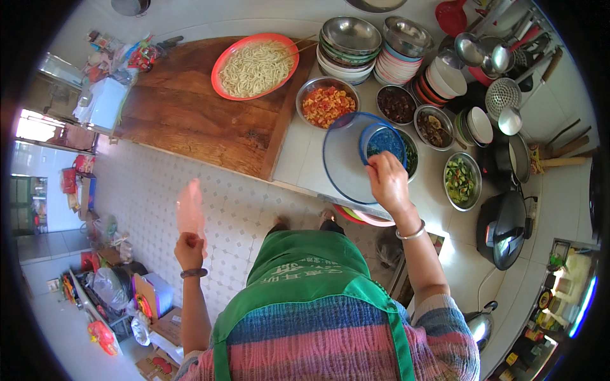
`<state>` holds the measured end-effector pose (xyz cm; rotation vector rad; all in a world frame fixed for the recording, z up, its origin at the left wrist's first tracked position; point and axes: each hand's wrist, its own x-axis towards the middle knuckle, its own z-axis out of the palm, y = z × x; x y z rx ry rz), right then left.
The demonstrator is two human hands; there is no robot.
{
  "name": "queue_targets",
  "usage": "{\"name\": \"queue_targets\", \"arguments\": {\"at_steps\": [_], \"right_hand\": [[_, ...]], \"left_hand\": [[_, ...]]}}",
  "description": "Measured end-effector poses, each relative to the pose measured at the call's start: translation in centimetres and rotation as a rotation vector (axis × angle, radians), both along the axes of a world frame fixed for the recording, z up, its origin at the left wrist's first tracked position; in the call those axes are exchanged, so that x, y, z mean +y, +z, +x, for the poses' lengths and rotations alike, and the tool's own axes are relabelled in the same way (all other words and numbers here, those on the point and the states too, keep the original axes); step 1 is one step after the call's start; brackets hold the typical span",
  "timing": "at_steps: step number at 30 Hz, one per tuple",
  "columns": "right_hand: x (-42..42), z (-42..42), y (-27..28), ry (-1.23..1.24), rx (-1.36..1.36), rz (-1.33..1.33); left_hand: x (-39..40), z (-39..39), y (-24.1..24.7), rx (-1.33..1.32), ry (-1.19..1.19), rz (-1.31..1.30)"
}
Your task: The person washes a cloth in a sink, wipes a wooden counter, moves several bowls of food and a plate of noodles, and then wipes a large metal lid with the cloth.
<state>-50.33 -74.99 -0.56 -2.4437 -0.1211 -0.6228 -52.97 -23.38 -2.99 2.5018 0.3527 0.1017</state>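
My right hand (390,183) pinches the inner ring of a round see-through cover with a blue rim (333,162). The cover is tilted at the counter's edge, in front of a metal bowl of chopped greens (411,157) that it partly hides. Off to the left, above the floor, my left hand (189,247) grips a thin, translucent pink plastic piece (190,207); it is too blurred to tell whether it is a bag or a sheet. A metal bowl of tomato and egg (329,107) stands just beyond the cover.
A red tray of noodles (257,66) with chopsticks lies on the wooden board (200,114). Stacked bowls (350,47), a dish of sliced cucumber (460,181) and a black electric pot (500,231) line the counter. Ladles (500,59) hang at right; cartons (167,326) stand behind left.
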Motion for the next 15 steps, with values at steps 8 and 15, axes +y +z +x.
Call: {"name": "queue_targets", "arguments": {"at_steps": [8,15], "right_hand": [[3.0,14.6,-4.7,0.021,-0.018,-0.219],[6.2,21.1,-8.7,-0.149,0.066,-0.288]], "left_hand": [[-0.5,11.5,1.1,-0.224,0.000,0.156],[1.5,23.5,0.5,-0.320,-0.154,0.224]]}}
